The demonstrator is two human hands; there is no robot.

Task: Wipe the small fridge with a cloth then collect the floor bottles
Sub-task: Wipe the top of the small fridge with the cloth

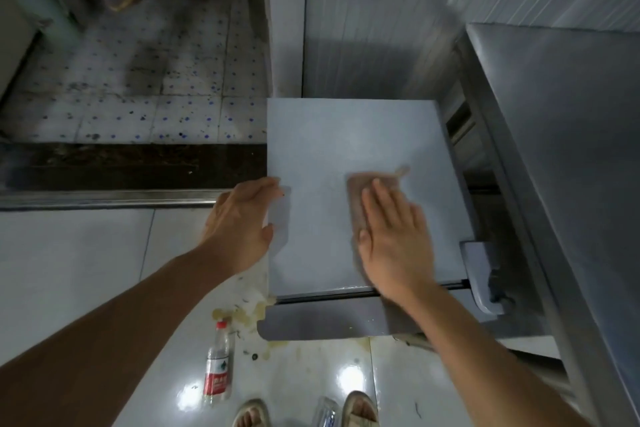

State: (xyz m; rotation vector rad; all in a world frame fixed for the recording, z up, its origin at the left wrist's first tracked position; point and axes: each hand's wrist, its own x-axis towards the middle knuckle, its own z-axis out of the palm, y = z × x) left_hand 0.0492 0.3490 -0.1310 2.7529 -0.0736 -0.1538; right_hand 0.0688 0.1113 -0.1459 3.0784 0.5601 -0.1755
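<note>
The small fridge [346,156] stands on the floor with its pale flat top facing up, set against the white wall panel and just beside a stainless steel tabletop [568,135] on its right. The right hand [394,246] lies flat on a brownish cloth [374,191], fingers straight and together, pressing it onto the fridge top toward the right half, nearer the front edge than the back. The grip here is released: the palm and fingers cover the cloth's near part, while its far edge and one corner show beyond the fingertips. The left hand [242,218] holds the left edge of the fridge top, near the front corner; the thumb lies over the top surface and the fingers wrap down the side, so this grip is grasping the fridge's edge.

On the glossy floor tiles [76,281], in front of the fridge's front left corner, a clear plastic bottle with a red cap and red label [217,367] lies on its side among yellowish stains. A second clear bottle [325,412] lies between the person's two sandalled feet at the bottom edge; its shape is blurred. Beyond a metal threshold strip [104,199], the floor changes to grimy tiles with blue dots.
</note>
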